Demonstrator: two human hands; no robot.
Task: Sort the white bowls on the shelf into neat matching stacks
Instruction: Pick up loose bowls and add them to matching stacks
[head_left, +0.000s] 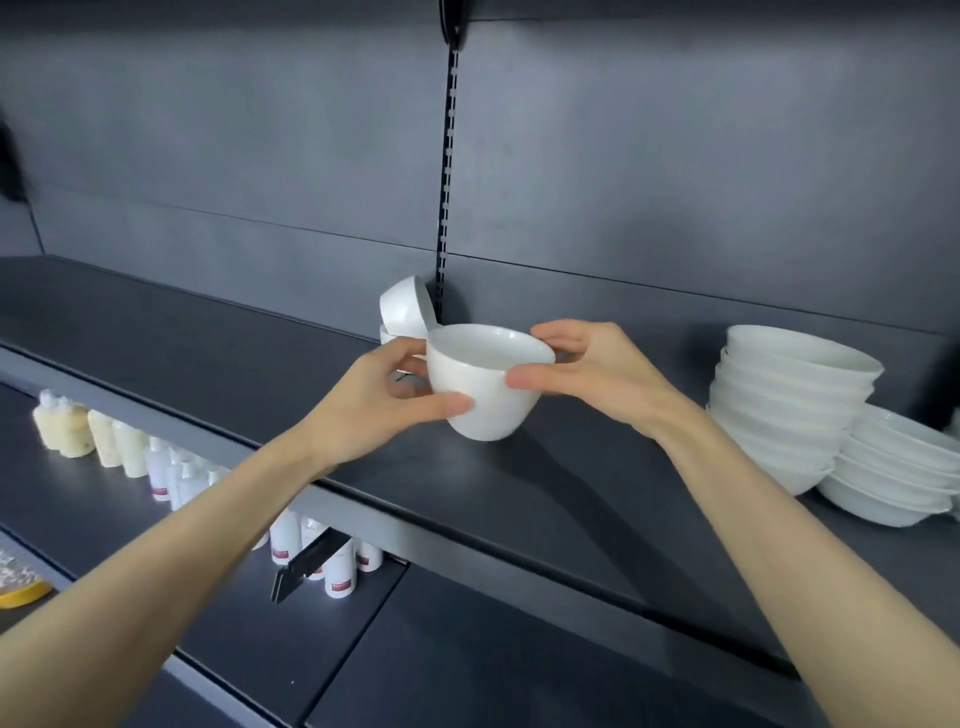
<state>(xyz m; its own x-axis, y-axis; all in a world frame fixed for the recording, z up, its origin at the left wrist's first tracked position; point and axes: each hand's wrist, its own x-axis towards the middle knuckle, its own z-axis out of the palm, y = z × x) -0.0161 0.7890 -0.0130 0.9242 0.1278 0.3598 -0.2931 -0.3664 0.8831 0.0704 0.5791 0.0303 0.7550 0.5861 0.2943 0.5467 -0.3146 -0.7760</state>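
A small deep white bowl (485, 387) hangs upright just above the dark shelf (234, 358). My left hand (384, 402) grips its left side, thumb under the wall. My right hand (587, 371) grips its right side, fingers curled over the rim. Behind my left hand another small white bowl (405, 306) lies tipped on its side against the back wall, on top of a partly hidden bowl. At the right stands a tall stack of wider white bowls (789, 395), and beside it a lower stack of shallow white bowls (898, 478).
A slotted black upright (449, 171) runs up the grey back wall. On the lower shelf stand rows of white and cream bottles (130, 447) and a black tag holder (306, 564). A yellow-edged object (21, 587) shows at the far left.
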